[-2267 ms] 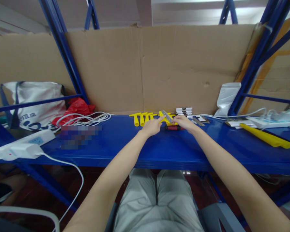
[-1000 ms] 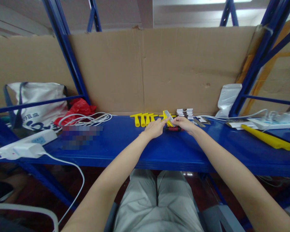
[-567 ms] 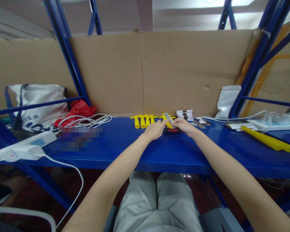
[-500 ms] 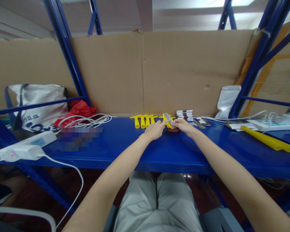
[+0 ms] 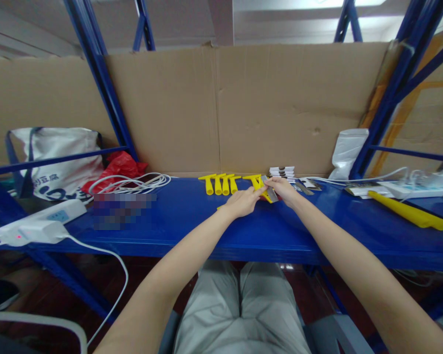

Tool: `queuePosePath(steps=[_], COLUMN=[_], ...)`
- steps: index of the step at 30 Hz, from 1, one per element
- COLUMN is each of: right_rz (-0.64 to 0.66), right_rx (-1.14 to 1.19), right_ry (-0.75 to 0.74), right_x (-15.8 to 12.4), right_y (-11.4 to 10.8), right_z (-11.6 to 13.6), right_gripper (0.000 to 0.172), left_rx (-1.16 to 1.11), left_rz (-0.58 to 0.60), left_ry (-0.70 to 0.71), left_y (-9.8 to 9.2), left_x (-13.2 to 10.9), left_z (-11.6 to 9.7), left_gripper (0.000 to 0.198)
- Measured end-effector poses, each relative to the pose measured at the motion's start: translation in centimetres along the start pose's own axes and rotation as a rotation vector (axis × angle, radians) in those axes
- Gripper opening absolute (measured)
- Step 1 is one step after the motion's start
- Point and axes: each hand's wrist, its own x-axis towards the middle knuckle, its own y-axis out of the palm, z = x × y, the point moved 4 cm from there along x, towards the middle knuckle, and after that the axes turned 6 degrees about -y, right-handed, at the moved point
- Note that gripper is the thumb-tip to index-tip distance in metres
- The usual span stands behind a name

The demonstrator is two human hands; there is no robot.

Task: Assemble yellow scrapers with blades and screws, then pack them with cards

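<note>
My left hand [image 5: 241, 202] is closed around a yellow scraper handle [image 5: 267, 196], its broad end sticking out past my fingers to the right. A flat grey metal blade [image 5: 272, 195] lies against that end. My right hand [image 5: 283, 190] pinches the blade at its upper part, thumb and fingers together. Both hands meet just above the blue table. Behind them stand several yellow T-shaped scraper handles [image 5: 218, 186] in a row, and another yellow handle [image 5: 251, 180] is partly hidden by my left hand. A dark red item under my hands is mostly covered.
Small white-and-black packets [image 5: 281, 173] are stacked behind my right hand, with loose metal blades [image 5: 303, 188] beside them. A long yellow tool [image 5: 409, 212] and a power strip [image 5: 417, 190] lie right. Left are another power strip [image 5: 47, 223], coiled white cable [image 5: 143, 183] and a cloth bag [image 5: 64, 162].
Both hands have shifted slightly right, and the held scraper handle and blade have moved right and nearer to me. The blade now points down to the right, below my right fingertips.
</note>
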Motion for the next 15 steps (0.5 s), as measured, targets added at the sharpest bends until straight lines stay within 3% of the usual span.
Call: queuePosePath(steps=[11,15], right_rz=[-0.044,-0.064], right_rx=[-0.067,-0.062], right_ry=[-0.066,-0.026], right_x=[-0.4,-0.6], right_y=[-0.2,-0.1], right_z=[1.0,1.1], right_gripper=[0.017,0.015], left_rx=[0.023,0.016], left_rz=[-0.042,-0.041], left_ry=[0.020,0.024], left_y=[-0.3,-0.4], left_x=[0.0,0.0], left_z=[-0.1,0.0], left_gripper=[0.050,0.049])
